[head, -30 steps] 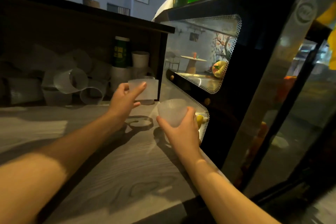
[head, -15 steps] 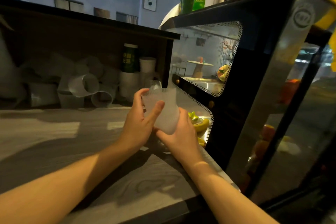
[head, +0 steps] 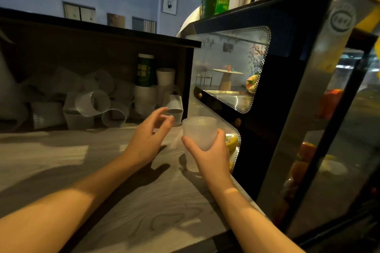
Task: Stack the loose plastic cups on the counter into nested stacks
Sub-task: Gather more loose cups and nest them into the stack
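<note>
Right hand clamps the frosted translucent plastic cup stack above the grey wood-grain counter, left hand spread empty reaching for the ribbed clear cup beyond the stack; I'd expect a knock-over from a clumsy pinch.

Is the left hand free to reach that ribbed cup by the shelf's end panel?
Probably yes. The left hand is empty, fingers spread just short of the ribbed cup, with nothing between them.
</note>
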### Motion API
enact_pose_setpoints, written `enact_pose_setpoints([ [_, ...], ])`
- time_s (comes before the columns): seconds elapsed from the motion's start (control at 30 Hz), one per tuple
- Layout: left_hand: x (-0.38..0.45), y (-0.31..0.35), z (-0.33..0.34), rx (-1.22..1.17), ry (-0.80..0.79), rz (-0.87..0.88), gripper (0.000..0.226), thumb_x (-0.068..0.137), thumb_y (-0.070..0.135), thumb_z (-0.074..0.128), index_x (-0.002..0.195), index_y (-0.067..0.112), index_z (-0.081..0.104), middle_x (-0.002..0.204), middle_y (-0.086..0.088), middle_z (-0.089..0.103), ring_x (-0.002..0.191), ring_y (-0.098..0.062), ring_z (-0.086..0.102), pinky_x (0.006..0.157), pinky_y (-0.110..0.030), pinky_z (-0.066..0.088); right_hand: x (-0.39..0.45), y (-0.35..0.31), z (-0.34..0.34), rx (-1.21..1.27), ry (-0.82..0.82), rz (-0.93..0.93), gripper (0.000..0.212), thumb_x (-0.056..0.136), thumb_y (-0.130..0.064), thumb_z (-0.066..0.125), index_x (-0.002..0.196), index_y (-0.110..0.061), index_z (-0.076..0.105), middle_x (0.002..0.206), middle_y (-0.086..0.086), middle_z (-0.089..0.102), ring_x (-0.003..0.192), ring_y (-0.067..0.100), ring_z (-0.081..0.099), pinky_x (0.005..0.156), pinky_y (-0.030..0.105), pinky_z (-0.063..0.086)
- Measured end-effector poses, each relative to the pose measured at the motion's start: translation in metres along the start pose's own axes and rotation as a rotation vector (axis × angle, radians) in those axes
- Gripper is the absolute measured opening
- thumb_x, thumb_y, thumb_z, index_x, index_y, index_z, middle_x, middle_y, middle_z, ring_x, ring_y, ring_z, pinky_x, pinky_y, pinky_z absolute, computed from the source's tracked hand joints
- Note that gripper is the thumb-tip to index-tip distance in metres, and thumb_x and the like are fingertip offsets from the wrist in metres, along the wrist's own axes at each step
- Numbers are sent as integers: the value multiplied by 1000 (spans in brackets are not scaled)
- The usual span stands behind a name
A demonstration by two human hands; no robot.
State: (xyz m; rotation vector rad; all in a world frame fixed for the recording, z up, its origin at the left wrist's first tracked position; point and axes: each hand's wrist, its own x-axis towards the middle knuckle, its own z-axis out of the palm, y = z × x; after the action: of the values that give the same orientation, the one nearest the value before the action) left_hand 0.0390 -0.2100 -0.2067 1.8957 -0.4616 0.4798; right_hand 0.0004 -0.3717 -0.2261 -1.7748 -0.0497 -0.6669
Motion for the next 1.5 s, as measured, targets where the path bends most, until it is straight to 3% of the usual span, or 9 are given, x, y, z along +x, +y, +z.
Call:
enact_pose_setpoints([
  [0.2, 42, -24, 3, 83, 196, -138, 32, 99, 38, 52, 120, 16, 61, 107, 4, 61, 93, -6, 55, 71, -14, 41, 7, 8, 1, 118, 54, 165, 69, 66, -51, 84, 116, -26, 44, 112, -2, 57, 103, 18, 60, 85, 42, 56],
  [0.3, 72, -36, 14, 112, 314, -170, 33, 97, 38, 56, 118, 13, 61, 112, -3, 60, 98, -14, 56, 71, -16, 41, 9, 6, -1, 132, 45, 193, 66, 69, -48, 83, 117, -28, 43, 110, -6, 56, 102, 15, 59, 84, 38, 56],
  [0.47, 120, -60, 38, 186, 240, -399, 65, 88, 58, 60, 136, 13, 51, 132, -9, 54, 112, -29, 56, 95, -46, 51, 11, 4, -2, 107, 34, 218, 69, 70, -50, 80, 122, -29, 40, 110, -9, 52, 102, 13, 56, 83, 36, 55],
  [0.6, 130, -73, 58, 357, 181, -442, 88, 85, 70, 53, 148, 11, 35, 148, -12, 38, 132, -35, 42, 102, -50, 42, 12, 6, -1, 95, 22, 231, 70, 71, -52, 79, 124, -29, 40, 116, -5, 53, 105, 15, 56, 79, 33, 54],
  [0.8, 142, -80, 71, 171, 269, -520, 94, 82, 66, 62, 151, 10, 30, 153, -14, 36, 137, -36, 38, 107, -51, 36, 12, 6, 0, 104, 4, 220, 68, 73, -49, 79, 125, -29, 40, 117, -6, 53, 104, 12, 56, 63, 15, 44],
  [0.97, 127, -85, 77, 186, 310, -379, 68, 80, 68, 60, 127, 21, 52, 123, -3, 59, 111, -26, 57, 88, -44, 50, 13, 6, 0, 85, 9, 211, 66, 72, -51, 79, 120, -30, 39, 115, -5, 53, 104, 13, 55, 69, 21, 48],
  [1.17, 93, -65, 62, -17, 236, -244, 46, 86, 53, 66, 118, 21, 57, 116, -2, 61, 99, -17, 60, 69, -22, 50, 11, 4, -2, 88, 6, 202, 68, 73, -49, 79, 123, -27, 38, 117, -5, 51, 102, 10, 53, 62, 13, 41],
  [1.3, 64, -51, 41, -92, 218, -190, 54, 86, 50, 66, 129, 20, 52, 116, -2, 61, 103, -19, 62, 83, -39, 58, 9, 3, -3, 112, 8, 185, 66, 74, -46, 80, 123, -26, 41, 112, -6, 54, 95, 4, 54, 64, 12, 42],
  [1.5, 25, -43, 4, 10, 162, 16, 55, 85, 39, 71, 132, 21, 48, 122, 2, 58, 108, -9, 59, 82, -24, 54, 10, 4, -4, 70, 21, 180, 65, 71, -49, 82, 117, -26, 43, 105, -9, 54, 89, 2, 53, 65, 16, 44],
])
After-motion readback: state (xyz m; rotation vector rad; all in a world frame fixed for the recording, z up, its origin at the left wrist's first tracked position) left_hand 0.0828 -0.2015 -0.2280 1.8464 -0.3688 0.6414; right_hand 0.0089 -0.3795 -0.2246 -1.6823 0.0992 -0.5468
